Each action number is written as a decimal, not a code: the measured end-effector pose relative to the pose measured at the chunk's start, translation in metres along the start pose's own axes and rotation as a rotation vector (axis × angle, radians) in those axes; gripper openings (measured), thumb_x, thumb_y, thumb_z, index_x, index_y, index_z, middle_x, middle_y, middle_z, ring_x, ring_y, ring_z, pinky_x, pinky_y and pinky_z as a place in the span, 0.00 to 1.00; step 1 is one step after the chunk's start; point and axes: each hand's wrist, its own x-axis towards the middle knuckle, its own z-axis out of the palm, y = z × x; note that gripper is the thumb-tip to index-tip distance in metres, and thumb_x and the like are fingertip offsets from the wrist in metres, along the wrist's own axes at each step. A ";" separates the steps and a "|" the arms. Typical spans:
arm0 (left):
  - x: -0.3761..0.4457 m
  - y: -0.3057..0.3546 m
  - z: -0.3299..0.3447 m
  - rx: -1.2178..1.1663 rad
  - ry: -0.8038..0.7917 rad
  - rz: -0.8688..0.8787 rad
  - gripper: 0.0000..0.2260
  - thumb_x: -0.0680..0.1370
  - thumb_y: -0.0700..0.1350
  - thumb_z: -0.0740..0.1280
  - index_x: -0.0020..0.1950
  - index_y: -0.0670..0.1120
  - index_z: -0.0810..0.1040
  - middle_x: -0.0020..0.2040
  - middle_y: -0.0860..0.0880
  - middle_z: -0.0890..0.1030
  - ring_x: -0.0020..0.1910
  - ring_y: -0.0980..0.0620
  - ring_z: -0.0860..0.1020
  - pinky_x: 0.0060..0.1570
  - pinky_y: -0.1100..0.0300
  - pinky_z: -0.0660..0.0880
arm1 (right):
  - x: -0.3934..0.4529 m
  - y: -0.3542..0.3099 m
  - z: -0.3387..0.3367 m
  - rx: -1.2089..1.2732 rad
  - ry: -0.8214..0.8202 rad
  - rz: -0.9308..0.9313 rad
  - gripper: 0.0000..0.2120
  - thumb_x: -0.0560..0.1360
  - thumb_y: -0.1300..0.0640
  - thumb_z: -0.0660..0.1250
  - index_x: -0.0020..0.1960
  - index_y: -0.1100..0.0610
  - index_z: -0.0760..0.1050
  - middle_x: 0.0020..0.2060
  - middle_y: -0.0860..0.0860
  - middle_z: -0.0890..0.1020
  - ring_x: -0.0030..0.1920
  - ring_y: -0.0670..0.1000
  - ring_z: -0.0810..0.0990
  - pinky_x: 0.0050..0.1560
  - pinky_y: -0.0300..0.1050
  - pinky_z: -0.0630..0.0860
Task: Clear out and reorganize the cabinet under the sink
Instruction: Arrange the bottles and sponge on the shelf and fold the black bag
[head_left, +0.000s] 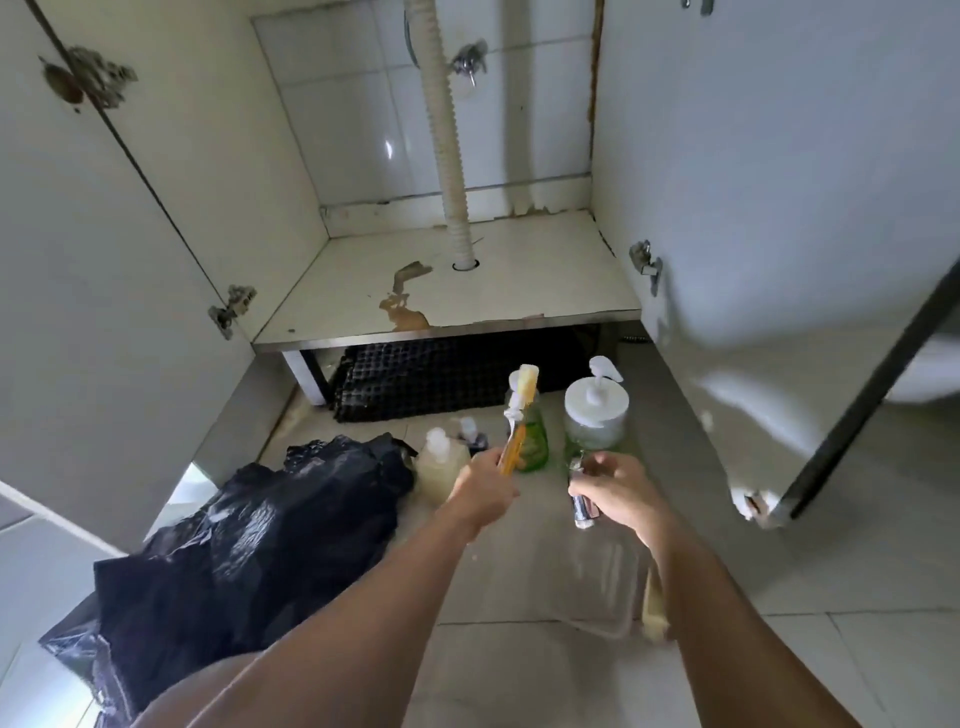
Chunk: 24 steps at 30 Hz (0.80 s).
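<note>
The cabinet floor (519, 280) looks bare and stained; its contents stand on the tiled floor outside. Left to right: black bin bag (249, 525), my left hand (480, 488) gripping an orange-handled brush (519, 415) upright, soap dispensers (595, 410), my right hand (615, 493) pinching a chrome piece (583, 509).

You look through one wide-angle head camera, aimed forward and down from close in front of the open cabinet (447, 291). Its floor and back wall fill the upper frame, your forearms reach in from the bottom edge, and the tiled floor (779, 649) lies nearest.
</note>
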 end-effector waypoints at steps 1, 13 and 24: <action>0.002 0.000 0.023 -0.016 -0.027 -0.041 0.10 0.71 0.34 0.64 0.42 0.49 0.75 0.40 0.46 0.76 0.41 0.46 0.75 0.41 0.56 0.73 | -0.002 0.009 -0.008 -0.063 0.015 0.010 0.09 0.64 0.66 0.70 0.30 0.56 0.74 0.26 0.53 0.75 0.27 0.52 0.73 0.28 0.37 0.70; 0.012 -0.044 0.138 0.260 -0.194 -0.235 0.05 0.78 0.44 0.60 0.51 0.43 0.70 0.61 0.39 0.75 0.62 0.40 0.74 0.59 0.54 0.71 | -0.004 0.119 0.028 -0.416 0.113 0.082 0.06 0.65 0.49 0.66 0.41 0.45 0.79 0.39 0.48 0.79 0.52 0.53 0.74 0.58 0.48 0.72; 0.015 -0.045 0.136 0.393 -0.155 -0.312 0.17 0.79 0.45 0.62 0.65 0.40 0.72 0.65 0.40 0.75 0.64 0.43 0.75 0.59 0.57 0.72 | -0.005 0.098 0.015 -0.393 0.121 0.145 0.09 0.70 0.56 0.63 0.43 0.55 0.82 0.46 0.56 0.85 0.53 0.57 0.81 0.59 0.45 0.74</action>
